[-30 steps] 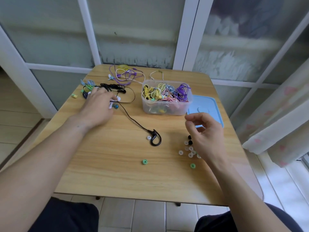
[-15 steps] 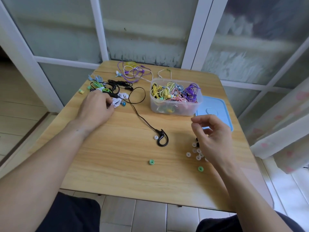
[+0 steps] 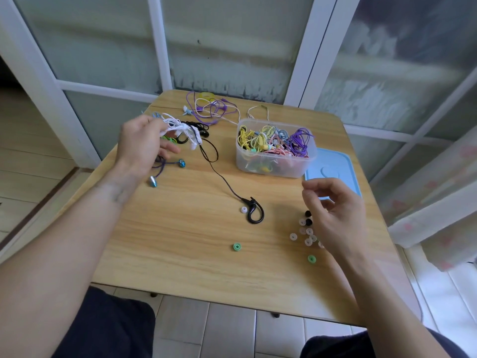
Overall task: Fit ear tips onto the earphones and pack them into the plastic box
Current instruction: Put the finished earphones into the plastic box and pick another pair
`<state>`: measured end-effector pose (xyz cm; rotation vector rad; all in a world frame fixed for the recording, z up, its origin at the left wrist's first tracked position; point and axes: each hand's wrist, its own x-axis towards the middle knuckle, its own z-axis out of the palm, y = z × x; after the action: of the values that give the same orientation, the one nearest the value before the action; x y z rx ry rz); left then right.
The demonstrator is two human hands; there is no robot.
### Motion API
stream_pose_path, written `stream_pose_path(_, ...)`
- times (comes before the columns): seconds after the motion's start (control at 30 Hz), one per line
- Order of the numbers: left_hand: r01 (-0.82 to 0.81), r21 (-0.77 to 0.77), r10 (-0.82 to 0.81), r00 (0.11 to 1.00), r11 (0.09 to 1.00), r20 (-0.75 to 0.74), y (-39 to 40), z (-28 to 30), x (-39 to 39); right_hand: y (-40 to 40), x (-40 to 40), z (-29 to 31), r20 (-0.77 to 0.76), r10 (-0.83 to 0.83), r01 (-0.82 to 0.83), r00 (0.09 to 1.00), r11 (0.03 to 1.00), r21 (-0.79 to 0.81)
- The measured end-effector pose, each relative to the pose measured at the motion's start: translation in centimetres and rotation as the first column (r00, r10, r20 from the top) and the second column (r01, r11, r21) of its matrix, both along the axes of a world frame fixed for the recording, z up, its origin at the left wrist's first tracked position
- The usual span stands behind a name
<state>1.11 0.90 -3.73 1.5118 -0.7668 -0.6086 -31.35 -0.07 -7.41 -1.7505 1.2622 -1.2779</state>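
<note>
My left hand (image 3: pixel 140 146) is raised above the table's left side and grips a bundle of white earphones (image 3: pixel 180 130). My right hand (image 3: pixel 335 215) hovers with loosely curled fingers over a scatter of clear and black ear tips (image 3: pixel 305 229); I cannot see whether its fingertips pinch anything. A black ear-hook earphone (image 3: pixel 254 211) lies mid-table with a white ear tip (image 3: pixel 244 209) beside it. Two green ear tips (image 3: pixel 237 246) (image 3: pixel 311 258) lie nearer me. The clear plastic box (image 3: pixel 276 164) holds several coloured earphones.
A blue lid (image 3: pixel 333 169) lies right of the box. Blue metallic earphones (image 3: pixel 167 171) lie under my left hand. Purple and white earphones (image 3: pixel 211 109) sit at the far edge, black and green ones (image 3: pixel 185 138) behind my left hand. The wooden table (image 3: pixel 180 241) stands against glass panels.
My left hand has lifted off the pile with the white earphones in its grip. My right hand has stayed over the ear tips.
</note>
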Motion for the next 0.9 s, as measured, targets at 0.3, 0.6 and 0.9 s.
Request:
stream_pose_path(0.3, -0.020, 0.136, -0.011, 0.976, 0.990, 0.219, 0.6, 0.6, -1.4, 0.2, 0.4, -0.2, -0.003, 0.031, -0.031, 1.000, 1.000, 0.006)
stream_pose_path(0.6, 0.494, -0.119, -0.494, 0.756, 0.861, -0.429, 2.6, 1.1, -7.1, 1.3, 1.4, 0.7, 0.203, 0.229, -0.244, 0.952, 0.968, 0.052)
stream_pose_path(0.9, 0.673, -0.291, -0.664, 0.396, 0.679, -0.634, 4.9, -0.6, -12.5, 2.6, 1.0, 0.8, 0.341, 0.421, -0.496, 0.840, 0.852, 0.169)
